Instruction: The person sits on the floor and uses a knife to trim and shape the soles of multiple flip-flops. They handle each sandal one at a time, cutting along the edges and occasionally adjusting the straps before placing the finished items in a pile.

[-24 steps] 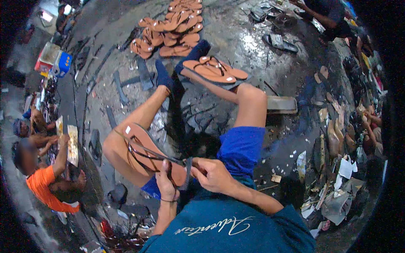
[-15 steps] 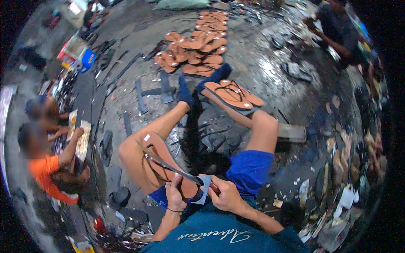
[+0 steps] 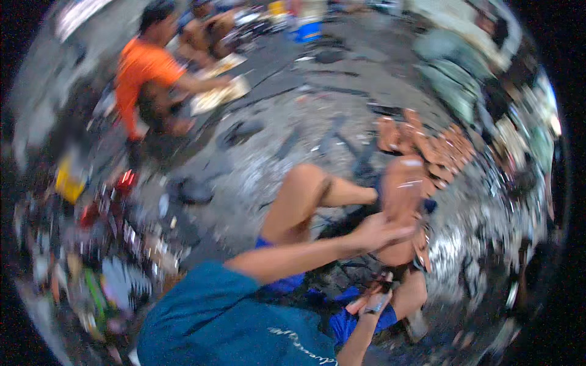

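The picture is smeared by motion. My left hand [image 3: 384,233] is closed round a brown flip-flop [image 3: 401,189], which it holds up over my bent legs, sole lengthwise away from me. Below it, by my blue shorts, my right hand [image 3: 373,297] is closed with a small dark and greyish thing at its fingers, too blurred to name. Other brown flip-flops [image 3: 422,247] rest on my right leg, partly hidden behind the one in my left hand.
A pile of brown flip-flops [image 3: 450,152] lies on the floor beyond my feet. A person in an orange shirt [image 3: 146,64] sits at the far left beside another person. Scraps and a yellow packet [image 3: 71,180] litter the left side. Pale green sacks [image 3: 455,73] lie far right.
The view has swung left, shifting the surroundings rightward. My left hand has lifted the flip-flop off my left thigh and away from my right hand. The grey-blue piece is no longer clearly visible.
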Available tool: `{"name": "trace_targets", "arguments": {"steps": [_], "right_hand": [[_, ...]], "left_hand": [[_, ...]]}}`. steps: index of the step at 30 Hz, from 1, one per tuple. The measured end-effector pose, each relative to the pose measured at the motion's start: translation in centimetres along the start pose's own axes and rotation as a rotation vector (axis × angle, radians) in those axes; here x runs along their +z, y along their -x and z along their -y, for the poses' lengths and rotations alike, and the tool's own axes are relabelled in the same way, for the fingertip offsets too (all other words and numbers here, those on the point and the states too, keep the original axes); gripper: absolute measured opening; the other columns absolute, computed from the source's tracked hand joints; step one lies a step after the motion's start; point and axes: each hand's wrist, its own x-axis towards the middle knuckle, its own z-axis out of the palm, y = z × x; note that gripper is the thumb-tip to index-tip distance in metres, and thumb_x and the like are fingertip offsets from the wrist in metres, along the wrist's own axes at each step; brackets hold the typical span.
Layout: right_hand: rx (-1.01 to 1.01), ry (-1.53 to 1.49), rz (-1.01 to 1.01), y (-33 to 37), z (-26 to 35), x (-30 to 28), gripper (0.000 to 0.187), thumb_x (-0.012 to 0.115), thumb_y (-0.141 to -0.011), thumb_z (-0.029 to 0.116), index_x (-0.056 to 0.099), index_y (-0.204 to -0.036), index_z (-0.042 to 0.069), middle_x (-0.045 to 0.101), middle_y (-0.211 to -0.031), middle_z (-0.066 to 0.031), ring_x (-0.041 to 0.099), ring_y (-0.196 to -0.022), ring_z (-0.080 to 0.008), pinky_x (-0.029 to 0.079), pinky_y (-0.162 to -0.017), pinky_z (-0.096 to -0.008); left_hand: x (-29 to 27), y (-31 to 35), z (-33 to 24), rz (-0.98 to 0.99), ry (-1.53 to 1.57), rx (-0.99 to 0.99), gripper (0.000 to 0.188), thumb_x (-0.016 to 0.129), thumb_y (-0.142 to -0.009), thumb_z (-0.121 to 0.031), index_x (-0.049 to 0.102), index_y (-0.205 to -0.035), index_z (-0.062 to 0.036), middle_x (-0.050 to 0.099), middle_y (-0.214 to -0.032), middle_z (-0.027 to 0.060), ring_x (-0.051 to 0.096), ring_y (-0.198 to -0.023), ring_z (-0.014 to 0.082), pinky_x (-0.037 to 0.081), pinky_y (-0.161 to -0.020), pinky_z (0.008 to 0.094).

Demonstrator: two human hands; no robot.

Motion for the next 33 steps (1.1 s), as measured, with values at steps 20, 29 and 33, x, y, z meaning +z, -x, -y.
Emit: {"name": "trace_targets", "arguments": {"steps": [20,29,33], "right_hand": [[-0.7,1.094,0.335,-9.6,6.4,-5.1,0.053,0.068,-0.081,0.035,0.056,-0.124,0.007,0.068,-0.099,-0.0125,0.068,-0.071,-0.0256,0.053,-0.062,-0.0402],[-0.525,1.014,0.357,-3.2,5.2,3.5,0.046,0.065,-0.084,0.03,0.057,-0.122,0.005,0.068,-0.1,-0.0123,0.067,-0.075,-0.0229,0.053,-0.065,-0.0374],[-0.478,1.026,0.434,-2.6,3.6,5.7,0.043,0.063,-0.086,0.028,0.058,-0.121,0.004,0.068,-0.1,-0.0122,0.067,-0.076,-0.0216,0.053,-0.066,-0.0361]], "left_hand": [[-3.2,-7.5,0.9,-0.242,-0.254,0.442,0.046,0.071,-0.062,-0.021,0.056,-0.1,-0.001,0.058,-0.094,0.0206,0.059,-0.092,0.0367,0.047,-0.076,0.0468],[-3.7,-6.3,2.8,-0.341,-0.346,0.379,0.039,0.069,-0.066,-0.018,0.057,-0.1,-0.0048,0.065,-0.088,0.0164,0.064,-0.084,0.0374,0.051,-0.072,0.0478],[-2.4,-5.6,3.1,-0.236,-0.472,0.249,0.046,0.071,-0.066,-0.02,0.058,-0.106,-0.005,0.066,-0.091,0.0158,0.065,-0.087,0.0373,0.052,-0.074,0.0493]]}}
